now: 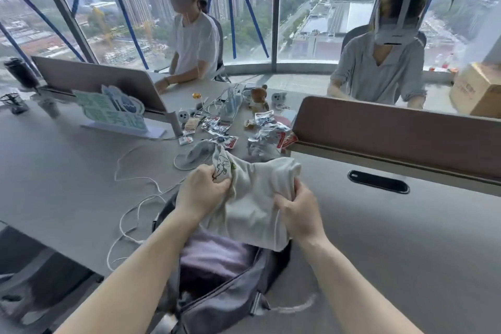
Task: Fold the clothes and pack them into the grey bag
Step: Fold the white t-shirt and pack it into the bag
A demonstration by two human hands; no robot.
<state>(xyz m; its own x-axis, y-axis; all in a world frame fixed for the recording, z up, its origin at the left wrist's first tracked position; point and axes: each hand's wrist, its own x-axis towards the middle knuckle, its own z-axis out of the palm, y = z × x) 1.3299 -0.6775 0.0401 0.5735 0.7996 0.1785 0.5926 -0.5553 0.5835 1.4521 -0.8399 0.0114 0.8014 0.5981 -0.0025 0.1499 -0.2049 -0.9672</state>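
Both hands clutched a cream garment [254, 198]: the left hand [202, 192] bunched its printed corner, the right hand [296, 211] gripped the opposite edge. It hung over the open grey bag [225, 304], where a lilac garment [214, 252] lay. White cables [130, 214] and crumpled wrappers [265, 130] littered the desk [59, 184] beyond.

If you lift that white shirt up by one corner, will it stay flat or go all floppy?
Probably floppy. The white shirt already bunches and creases where the left hand and right hand grip it, and its lower edge droops over the grey bag. It likely weighs little, since curled fingers alone hold it up. It should not roll or break.
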